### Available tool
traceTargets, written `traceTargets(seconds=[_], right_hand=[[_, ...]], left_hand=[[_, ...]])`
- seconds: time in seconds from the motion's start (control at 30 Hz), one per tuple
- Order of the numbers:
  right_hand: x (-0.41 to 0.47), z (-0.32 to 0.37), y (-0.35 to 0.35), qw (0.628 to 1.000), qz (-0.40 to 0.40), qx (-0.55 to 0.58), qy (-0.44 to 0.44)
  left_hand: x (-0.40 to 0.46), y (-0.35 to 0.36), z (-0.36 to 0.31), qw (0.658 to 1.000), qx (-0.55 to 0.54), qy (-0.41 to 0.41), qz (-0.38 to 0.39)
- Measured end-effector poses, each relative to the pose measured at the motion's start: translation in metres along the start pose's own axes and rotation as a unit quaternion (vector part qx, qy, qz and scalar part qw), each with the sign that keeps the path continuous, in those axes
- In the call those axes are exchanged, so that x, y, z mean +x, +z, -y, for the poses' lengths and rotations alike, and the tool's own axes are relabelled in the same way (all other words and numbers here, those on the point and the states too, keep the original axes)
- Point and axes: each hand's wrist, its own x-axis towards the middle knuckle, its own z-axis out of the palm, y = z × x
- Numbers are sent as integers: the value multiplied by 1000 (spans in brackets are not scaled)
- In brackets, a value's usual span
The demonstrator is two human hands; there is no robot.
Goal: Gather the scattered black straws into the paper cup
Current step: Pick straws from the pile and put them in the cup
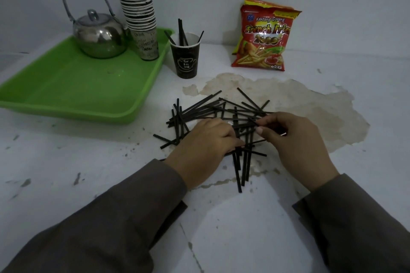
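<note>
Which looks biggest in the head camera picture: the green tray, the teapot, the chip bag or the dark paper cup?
Largest to smallest:
1. green tray
2. chip bag and teapot look about alike, so I won't rank them
3. dark paper cup

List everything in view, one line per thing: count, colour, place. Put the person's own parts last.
loose straws: many, black, piled on the table's middle
paper cup: one, dark, right of the tray, holding several straws
tray: one, green, left
teapot: one, silver, on the tray
cup stack: one, on the tray
snack bag: one, red, against the wall
table: one, white, stained
left hand: on the pile
right hand: fingers pinching straws
</note>
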Motion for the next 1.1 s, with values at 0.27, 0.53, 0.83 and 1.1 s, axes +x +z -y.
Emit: traceTargets(seconds=[0.27, 0.53, 0.83, 1.1], right_hand=[[27, -13, -9, 997, -47, 38, 41], [62, -2, 31, 996, -28, -73, -42], [88, 6, 74, 963, 13, -242, -115], [89, 27, 54, 994, 18, -90, -65]], left_hand=[[6, -16, 6, 986, -102, -105, -83], [19, -18, 7, 915, -227, -215, -253], [14, -25, 21, 846, -292, -305, -325], [15, -31, 26, 820, -327, -334, -330]])
